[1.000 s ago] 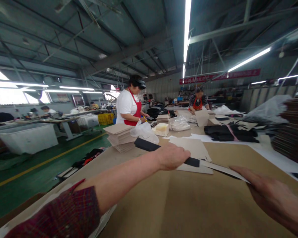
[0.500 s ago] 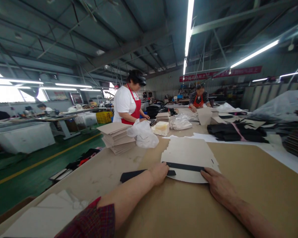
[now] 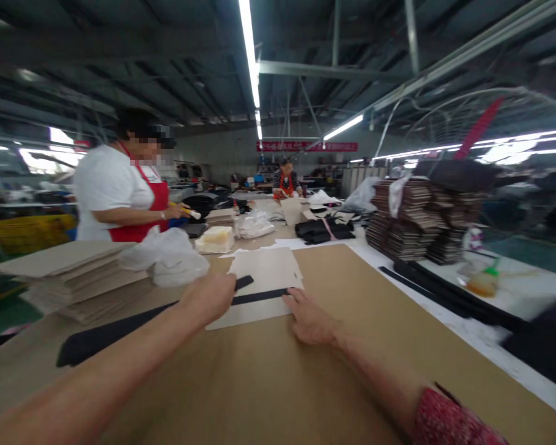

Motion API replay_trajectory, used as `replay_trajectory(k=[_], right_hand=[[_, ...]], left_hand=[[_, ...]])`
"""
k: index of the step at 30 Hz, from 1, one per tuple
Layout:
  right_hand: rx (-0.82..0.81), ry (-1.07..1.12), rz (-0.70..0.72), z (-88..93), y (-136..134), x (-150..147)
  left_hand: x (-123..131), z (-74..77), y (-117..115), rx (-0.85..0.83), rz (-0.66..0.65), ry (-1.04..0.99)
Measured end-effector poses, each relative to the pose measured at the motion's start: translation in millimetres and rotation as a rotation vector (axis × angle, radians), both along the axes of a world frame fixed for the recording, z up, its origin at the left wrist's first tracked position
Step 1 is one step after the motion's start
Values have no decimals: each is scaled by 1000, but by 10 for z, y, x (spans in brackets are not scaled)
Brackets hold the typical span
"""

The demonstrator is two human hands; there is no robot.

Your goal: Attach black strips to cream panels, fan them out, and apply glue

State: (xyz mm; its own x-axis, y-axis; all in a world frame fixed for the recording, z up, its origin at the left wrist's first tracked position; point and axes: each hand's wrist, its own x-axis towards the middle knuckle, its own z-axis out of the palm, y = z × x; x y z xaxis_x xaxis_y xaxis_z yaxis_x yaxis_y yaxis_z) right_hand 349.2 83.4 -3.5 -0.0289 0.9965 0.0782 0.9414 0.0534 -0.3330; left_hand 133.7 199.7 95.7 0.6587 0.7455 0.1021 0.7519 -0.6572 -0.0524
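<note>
A light grey board point(image 3: 254, 264) lies on brown sheeting. Across its near part runs a black strip point(image 3: 262, 298). My left hand point(image 3: 215, 298) is closed at the board's left edge, gripping a dark strip whose short end point(image 3: 244, 282) sticks out past the knuckles. A long black piece point(image 3: 115, 330) trails left from this hand over the table; whether both parts are one piece is hidden. At the strip's right end, my right hand point(image 3: 312, 318) has its fingertips closed down on it, near the board's right edge.
Stacked boards point(image 3: 88, 272), a plastic bag point(image 3: 171, 256) and a pale yellow block point(image 3: 215, 240) stand left and behind. Black bundles point(image 3: 324, 230), tall brown stacks point(image 3: 408, 216) and a bottle of amber liquid point(image 3: 484, 281) are right. A co-worker point(image 3: 120, 191) stands at left.
The view has swung right and come closer. The left hand's strip end now lies beyond the strip on the board instead of nearer me. My right fingers remain at the strip's right end.
</note>
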Motion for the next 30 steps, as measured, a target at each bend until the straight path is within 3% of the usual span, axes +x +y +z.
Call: replay_trajectory(k=[2,4,6,9,13,19,24,27,30], right_hand=[[-38,249,67,148,-302,-131],[-76,618,142,252,-607,-287],[-96,949,253,284,-881,-422],[-127,1306,332,196,-1199,-525],[-42,1635,182,5,-1557,-533],[68,1659,-6,-107,-1967,-511],[31,1615,-23,-154,-1957,-608],[-1,1360,-39,-169,-1923,-703],[-20,1149,30,-254,-1889,-743]], left_hand=[[193,214,-270,-40,-77,-204],[403,348,-665,-283,-179,-471],[606,393,-1095,-595,-237,-770],[851,336,-1583,-1002,-329,-1113],[1002,179,-1815,-1294,-363,-1242],[918,-73,-1870,-1731,-291,-1151],[686,-285,-2000,-1764,-281,-1069],[458,-385,-2096,-1534,-247,-1107],[158,-379,-2076,-1293,-193,-936]])
